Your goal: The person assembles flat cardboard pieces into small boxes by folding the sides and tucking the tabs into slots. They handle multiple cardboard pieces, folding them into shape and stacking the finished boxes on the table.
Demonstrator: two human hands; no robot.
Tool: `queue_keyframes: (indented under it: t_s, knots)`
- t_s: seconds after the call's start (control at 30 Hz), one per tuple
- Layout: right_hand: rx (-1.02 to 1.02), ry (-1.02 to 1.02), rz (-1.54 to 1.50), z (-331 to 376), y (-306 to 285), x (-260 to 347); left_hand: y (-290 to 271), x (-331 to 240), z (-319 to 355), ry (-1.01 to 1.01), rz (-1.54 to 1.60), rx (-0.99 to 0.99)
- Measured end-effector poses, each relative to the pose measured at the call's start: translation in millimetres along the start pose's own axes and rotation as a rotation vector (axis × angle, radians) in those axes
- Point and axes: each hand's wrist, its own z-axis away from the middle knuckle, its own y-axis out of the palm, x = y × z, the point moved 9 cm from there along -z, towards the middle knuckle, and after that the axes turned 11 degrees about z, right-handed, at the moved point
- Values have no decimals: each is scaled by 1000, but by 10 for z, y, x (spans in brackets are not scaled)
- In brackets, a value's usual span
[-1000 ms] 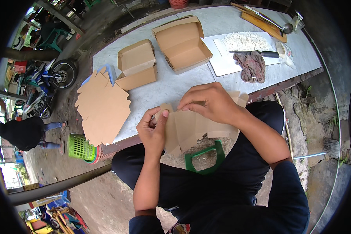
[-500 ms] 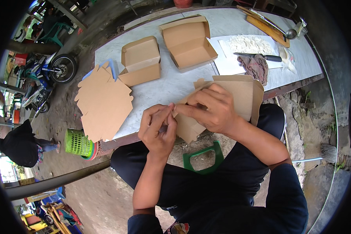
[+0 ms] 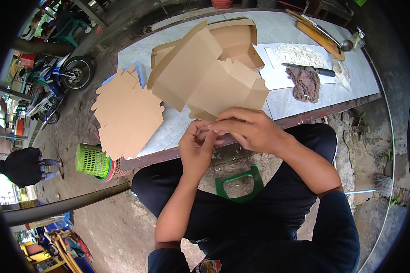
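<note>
A partly folded brown cardboard box [image 3: 200, 75] tilts up over the near part of the table, its flaps and side tabs spread out. My left hand [image 3: 197, 148] is closed on its near edge, thumb and fingers pinched together. My right hand [image 3: 255, 129] is closed too, its fingertips meeting the left ones at the same edge. The fingers hide the exact fold they grip. Behind it stands a folded open box [image 3: 241, 43], and a second one [image 3: 161, 52] shows only partly. Flat cardboard blanks [image 3: 130, 116] lie stacked at the left.
On the table's right are a white board [image 3: 278, 82] with pale shreds, a knife [image 3: 323, 71], a crumpled cloth [image 3: 304, 84], a wooden board [image 3: 321, 38] and a ladle [image 3: 346, 45]. Green basket [image 3: 90, 159] stands left; a green stool [image 3: 255, 179] sits below. A person walks far left.
The held box has swung up and leftward over the table, its panels opened out, now covering much of the left folded box. Both hands stay pinched together and have shifted slightly right.
</note>
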Motion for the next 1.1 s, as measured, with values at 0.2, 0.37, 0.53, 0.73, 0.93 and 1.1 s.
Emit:
queue_keyframes:
  t_s: [0.2, 0.37, 0.53, 0.73, 0.93, 1.1]
  knots:
    - [71, 120, 55, -23, -264, 16, 287, -828, 248, 881, -920, 36]
    - [-41, 155, 80, -44, -542, 37, 278, -710, 139, 727, -603, 194]
    - [-149, 38, 222, -68, -690, 116, 194, -541, 99, 489, -354, 79]
    - [-184, 79, 87, -126, -810, 163, 333, -659, 86, 365, -172, 45]
    - [95, 76, 108, -335, -790, 227, 528, -671, 125, 393, -201, 136]
    - [156, 163, 142, -301, -773, 178, 542, -490, 116, 170, 0, 150]
